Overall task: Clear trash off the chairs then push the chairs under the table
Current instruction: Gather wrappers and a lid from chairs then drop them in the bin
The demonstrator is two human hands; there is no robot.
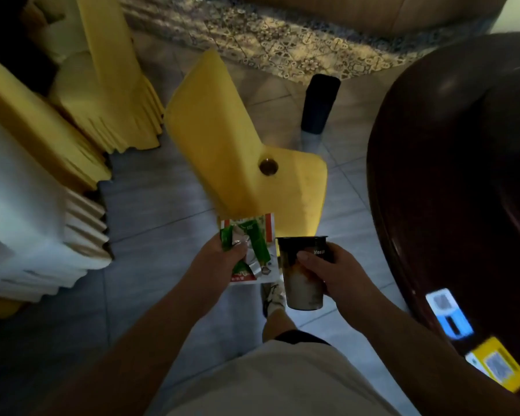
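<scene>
- The left hand (219, 256), low in the middle of the frame, has its thumb and fingers pinched round a crumpled wrapper (249, 250) printed in green, red and white.
- The right hand (327, 271), just beside it to the right, has its fingers curled round a dark cup (303, 277); the cup stands upright, with a pale lower half and a black rim.
- Wrapper and cup are nearly touching, both held in the air above the tiled floor (150, 223).
- A yellow-covered chair (222, 139) stands in the centre of the frame, just above the hands, its back leaning toward the upper left.
- A small round brown thing (268, 166) lies on that chair's seat; it is too small to say what it is.
- Two more yellow-covered chairs (111, 85) fill the upper left, and white pleated cloth (27, 211) hangs at the left edge.
- The dark, glossy round surface (463, 175) takes up the right side of the frame, well apart from the centre chair.
- Two cards (448, 313), one blue and one yellow, lie on it at the lower right.
- A dark cylinder (320, 103) stands on the floor right of the chair back.
- A patterned rug (282, 40) runs across the top.
</scene>
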